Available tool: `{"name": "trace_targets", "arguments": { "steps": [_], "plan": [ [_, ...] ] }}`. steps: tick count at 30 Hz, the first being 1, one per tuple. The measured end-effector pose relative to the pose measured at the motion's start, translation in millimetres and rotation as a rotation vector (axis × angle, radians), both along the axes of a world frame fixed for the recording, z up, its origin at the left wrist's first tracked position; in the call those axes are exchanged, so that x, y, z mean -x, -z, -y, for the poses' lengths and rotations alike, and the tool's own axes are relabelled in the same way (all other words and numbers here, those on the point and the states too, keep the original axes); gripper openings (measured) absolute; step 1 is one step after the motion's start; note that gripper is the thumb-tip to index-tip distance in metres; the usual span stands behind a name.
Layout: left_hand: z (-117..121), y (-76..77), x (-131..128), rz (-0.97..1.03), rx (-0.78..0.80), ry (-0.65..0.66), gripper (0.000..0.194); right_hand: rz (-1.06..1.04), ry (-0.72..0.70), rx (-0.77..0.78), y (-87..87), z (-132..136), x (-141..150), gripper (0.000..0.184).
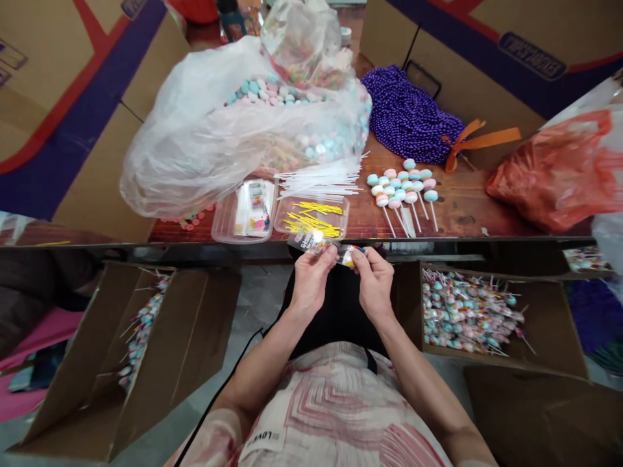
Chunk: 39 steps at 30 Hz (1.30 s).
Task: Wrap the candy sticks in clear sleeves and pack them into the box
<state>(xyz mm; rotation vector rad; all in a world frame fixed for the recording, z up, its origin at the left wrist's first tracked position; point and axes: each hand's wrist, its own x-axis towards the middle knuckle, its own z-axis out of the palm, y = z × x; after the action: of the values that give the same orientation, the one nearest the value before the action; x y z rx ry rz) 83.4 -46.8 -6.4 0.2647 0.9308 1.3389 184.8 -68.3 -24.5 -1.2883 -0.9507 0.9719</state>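
Between my hands, at the table's front edge, is a small clear printed plastic bag [346, 255]. My left hand [311, 275] pinches one side of it, and my right hand [376, 279] pinches the other. Whether anything is inside the bag, I cannot tell. Just beyond my fingers lie yellow twist ties [318, 220] in a clear plastic tray [344, 224]. Left of that, printed bags [256, 204] sit in another clear tray [220, 224]. White sticks [321, 178] lie behind the ties. To the right, several pastel candy lollipops [403, 188] rest in a cluster on the table.
A big plastic sack [195, 130] of pastel candies fills the table's back left. Purple bead strings [409, 113] and an orange-red bag [549, 175] are to the right. Below, open cartons hold wrapped lollipops [467, 311] at right and more lollipops [146, 324] at left.
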Motion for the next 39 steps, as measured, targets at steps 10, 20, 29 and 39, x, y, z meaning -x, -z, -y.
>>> {"name": "trace_targets", "arguments": {
  "steps": [10,20,29,39],
  "plan": [
    [-3.3,0.5,-1.5,-0.034,0.008,-0.091,0.038,0.104,0.025,0.018,2.0,-0.3,-11.0,0.038],
    [-8.6,1.7,-6.4,-0.177,-0.107,-0.196,0.035,-0.025,0.08,0.035,-6.0,-16.2,-10.8,0.046],
    [-20.1,3.3,-9.1,-0.307,-0.134,-0.236,0.033,0.127,0.199,-0.047,-8.4,-31.8,-12.0,0.031],
    [-47.2,-8.2,11.6,-0.029,0.063,-0.285,0.036,0.973,0.326,0.002,8.8,-86.2,-81.0,0.011]
  ]
}}
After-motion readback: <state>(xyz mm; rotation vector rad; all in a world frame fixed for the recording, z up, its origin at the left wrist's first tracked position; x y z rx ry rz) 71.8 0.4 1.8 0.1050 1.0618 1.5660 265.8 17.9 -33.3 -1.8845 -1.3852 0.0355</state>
